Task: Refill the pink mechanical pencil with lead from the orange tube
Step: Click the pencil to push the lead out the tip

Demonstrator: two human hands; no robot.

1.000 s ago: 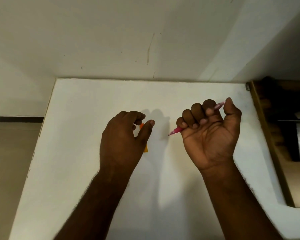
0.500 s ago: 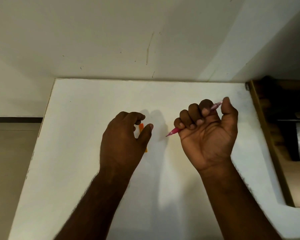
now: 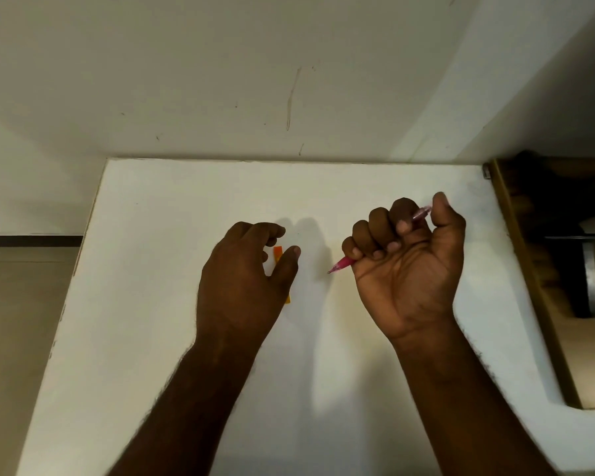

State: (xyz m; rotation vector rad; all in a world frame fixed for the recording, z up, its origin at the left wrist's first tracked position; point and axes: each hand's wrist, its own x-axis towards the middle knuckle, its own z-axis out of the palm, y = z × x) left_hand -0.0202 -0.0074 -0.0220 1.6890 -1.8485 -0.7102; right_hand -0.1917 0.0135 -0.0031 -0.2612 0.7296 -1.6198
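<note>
The orange lead tube (image 3: pixel 278 253) lies on the white table (image 3: pixel 152 304), mostly covered by my left hand (image 3: pixel 244 280). Only its top end, between index finger and thumb, and its bottom corner show. My left hand hovers over it with loosely curled fingers, the thumb spread from the index finger and no clear grip on the tube. My right hand (image 3: pixel 406 269) is a fist around the pink mechanical pencil (image 3: pixel 340 264), palm towards me. The pencil's tip points left and down just above the table. My thumb rests at its cap end.
The table's back edge meets a pale wall (image 3: pixel 289 80). The left table edge drops to a beige floor (image 3: pixel 14 338). A brown wooden frame (image 3: pixel 522 269) with dark furniture beyond runs along the right side.
My right hand has drifted slightly left with the pencil. My left thumb and index finger have spread a little, so more of the tube's top shows.
</note>
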